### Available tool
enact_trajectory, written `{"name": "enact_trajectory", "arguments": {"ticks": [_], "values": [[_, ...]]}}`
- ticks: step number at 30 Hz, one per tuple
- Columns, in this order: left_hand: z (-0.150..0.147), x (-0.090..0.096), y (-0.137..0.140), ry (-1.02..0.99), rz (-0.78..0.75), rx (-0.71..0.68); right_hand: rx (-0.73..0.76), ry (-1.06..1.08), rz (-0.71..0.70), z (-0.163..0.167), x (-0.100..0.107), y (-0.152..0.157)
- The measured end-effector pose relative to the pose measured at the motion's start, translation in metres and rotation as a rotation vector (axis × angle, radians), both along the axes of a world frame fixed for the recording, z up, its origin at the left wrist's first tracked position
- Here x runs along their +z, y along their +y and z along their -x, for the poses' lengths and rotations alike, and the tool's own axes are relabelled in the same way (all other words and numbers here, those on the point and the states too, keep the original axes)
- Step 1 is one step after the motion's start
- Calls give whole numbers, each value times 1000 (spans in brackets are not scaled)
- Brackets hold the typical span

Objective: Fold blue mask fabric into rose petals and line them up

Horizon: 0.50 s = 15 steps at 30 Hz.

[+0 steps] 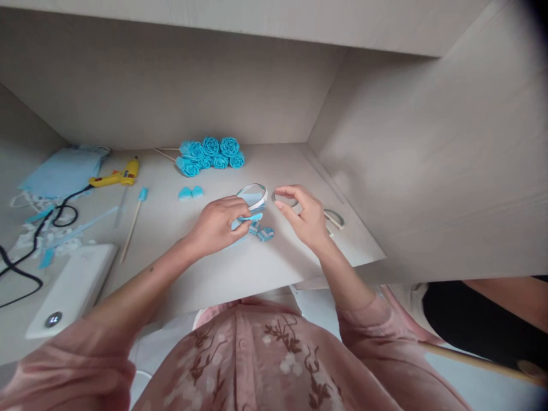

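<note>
Between thumb and fingertips, my left hand (pixel 223 222) pinches a small light-blue piece (pixel 256 217) that looks like a folded petal. Just beyond it stands a white ring (pixel 260 201), which looks like a roll of tape. Below the fingers lie several small blue-and-white folded pieces (pixel 266 234). My right hand (pixel 303 216) curves its thumb and fingers round a thin greyish ring (pixel 275 198), mostly hidden by the hand; what it belongs to is not clear. Beside the right wrist lies a beige curved handle (pixel 335 219), partly covered.
Blue paper-like roses (pixel 210 155) lie at the back, with two loose blue petals (pixel 190 192) nearer. Leftward are a blue-tipped stick (pixel 135 222), a yellow glue gun (pixel 115 176) with black cord, a stack of blue masks (pixel 64 170), white scraps and a white power bank (pixel 72 288). Cabinet walls enclose the desk.
</note>
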<state>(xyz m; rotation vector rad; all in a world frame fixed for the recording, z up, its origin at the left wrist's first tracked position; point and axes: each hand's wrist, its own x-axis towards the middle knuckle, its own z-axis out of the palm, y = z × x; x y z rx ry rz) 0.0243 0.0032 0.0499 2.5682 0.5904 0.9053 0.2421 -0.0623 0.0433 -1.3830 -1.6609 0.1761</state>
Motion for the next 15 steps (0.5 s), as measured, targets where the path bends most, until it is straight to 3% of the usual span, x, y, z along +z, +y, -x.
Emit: {"name": "enact_trajectory", "arguments": {"ticks": [4,7,15], "values": [[-1,-1,-2,41,-123,2,-42,-186,-71,13,3,-2],[0,-1,-3,65,-123,9,-61,-243,-74,14,3,-1],[14,-2,4,-2,-4,26,-116,27,8,5,1,-2]]}}
